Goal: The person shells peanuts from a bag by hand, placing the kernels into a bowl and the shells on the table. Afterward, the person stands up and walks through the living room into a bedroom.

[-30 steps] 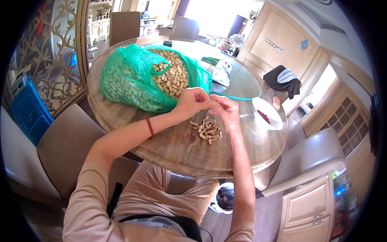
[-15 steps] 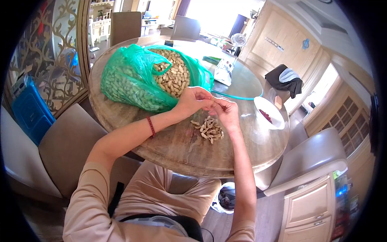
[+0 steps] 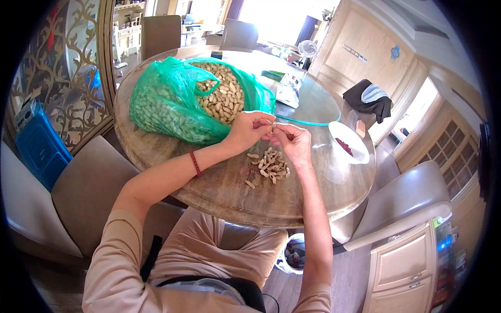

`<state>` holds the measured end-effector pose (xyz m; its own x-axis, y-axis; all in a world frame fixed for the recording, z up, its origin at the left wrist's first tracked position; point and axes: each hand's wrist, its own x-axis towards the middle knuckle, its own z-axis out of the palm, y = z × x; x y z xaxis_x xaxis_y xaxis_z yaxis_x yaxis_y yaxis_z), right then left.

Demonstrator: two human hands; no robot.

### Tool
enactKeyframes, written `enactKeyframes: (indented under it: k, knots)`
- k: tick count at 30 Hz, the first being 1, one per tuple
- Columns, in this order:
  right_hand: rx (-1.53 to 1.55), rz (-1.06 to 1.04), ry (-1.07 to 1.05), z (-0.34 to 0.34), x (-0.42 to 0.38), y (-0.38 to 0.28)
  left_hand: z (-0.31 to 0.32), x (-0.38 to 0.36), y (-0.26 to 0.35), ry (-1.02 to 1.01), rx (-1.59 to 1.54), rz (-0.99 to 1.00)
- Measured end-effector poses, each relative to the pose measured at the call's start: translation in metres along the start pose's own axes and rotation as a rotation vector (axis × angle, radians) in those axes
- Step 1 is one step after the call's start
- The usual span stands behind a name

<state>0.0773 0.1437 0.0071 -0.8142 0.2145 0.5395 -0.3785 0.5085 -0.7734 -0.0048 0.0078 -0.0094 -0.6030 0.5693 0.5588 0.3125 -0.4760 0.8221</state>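
Note:
Above the table, my left hand (image 3: 249, 129) and my right hand (image 3: 293, 142) meet fingertip to fingertip, both pinching a peanut (image 3: 273, 125) that is mostly covered by the fingers. Just below them lies a small pile of peanut shells (image 3: 272, 166) on the wooden table (image 3: 229, 201). One loose shell piece (image 3: 250, 184) rests apart from the pile, nearer the table's front edge. Beyond my left hand, a large green plastic bag (image 3: 167, 104) stands open, full of unshelled peanuts (image 3: 224, 94). To the right of my right hand, a white bowl (image 3: 360, 151) contains reddish kernels (image 3: 344, 147).
A white packet (image 3: 288, 91) lies on the round glass top (image 3: 319, 99) behind my hands. Below the table's edge stands a bin (image 3: 291, 261) with dark contents. Chairs flank me, a brown one (image 3: 99, 182) left and a grey one (image 3: 399, 208) right.
A loose shell piece now lies in front of the pile, where there was none before. My hands stay together in nearly the same place, the peanut between them more upright.

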Motion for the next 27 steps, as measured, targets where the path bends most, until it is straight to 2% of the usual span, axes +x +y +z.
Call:
enactKeyframes:
  k: [2, 4, 8, 10, 18, 22, 27]
  knots:
    - [-0.017, -0.008, 0.015, 0.000, -0.001, -0.001, -0.001, 0.000, 0.000, -0.015, 0.039, 0.016]
    - [-0.142, -0.135, 0.040, -0.001, -0.002, -0.003, -0.002, 0.000, 0.000, -0.015, 0.068, 0.015]
    - [-0.167, -0.164, 0.060, 0.004, -0.004, -0.011, -0.001, 0.001, 0.003, 0.018, 0.130, 0.021]
    - [-0.041, -0.092, 0.077, 0.005, -0.004, -0.008, 0.000, 0.001, 0.005, 0.025, 0.106, 0.008]
    - [0.132, 0.034, 0.051, 0.005, -0.002, 0.000, -0.005, 0.003, 0.000, 0.057, 0.030, -0.073]
    - [0.252, 0.158, -0.002, 0.003, -0.001, 0.002, -0.007, 0.003, 0.001, 0.050, -0.026, -0.198]
    - [0.312, 0.255, 0.044, 0.003, -0.001, 0.000, -0.002, 0.000, 0.002, 0.105, -0.107, -0.285]
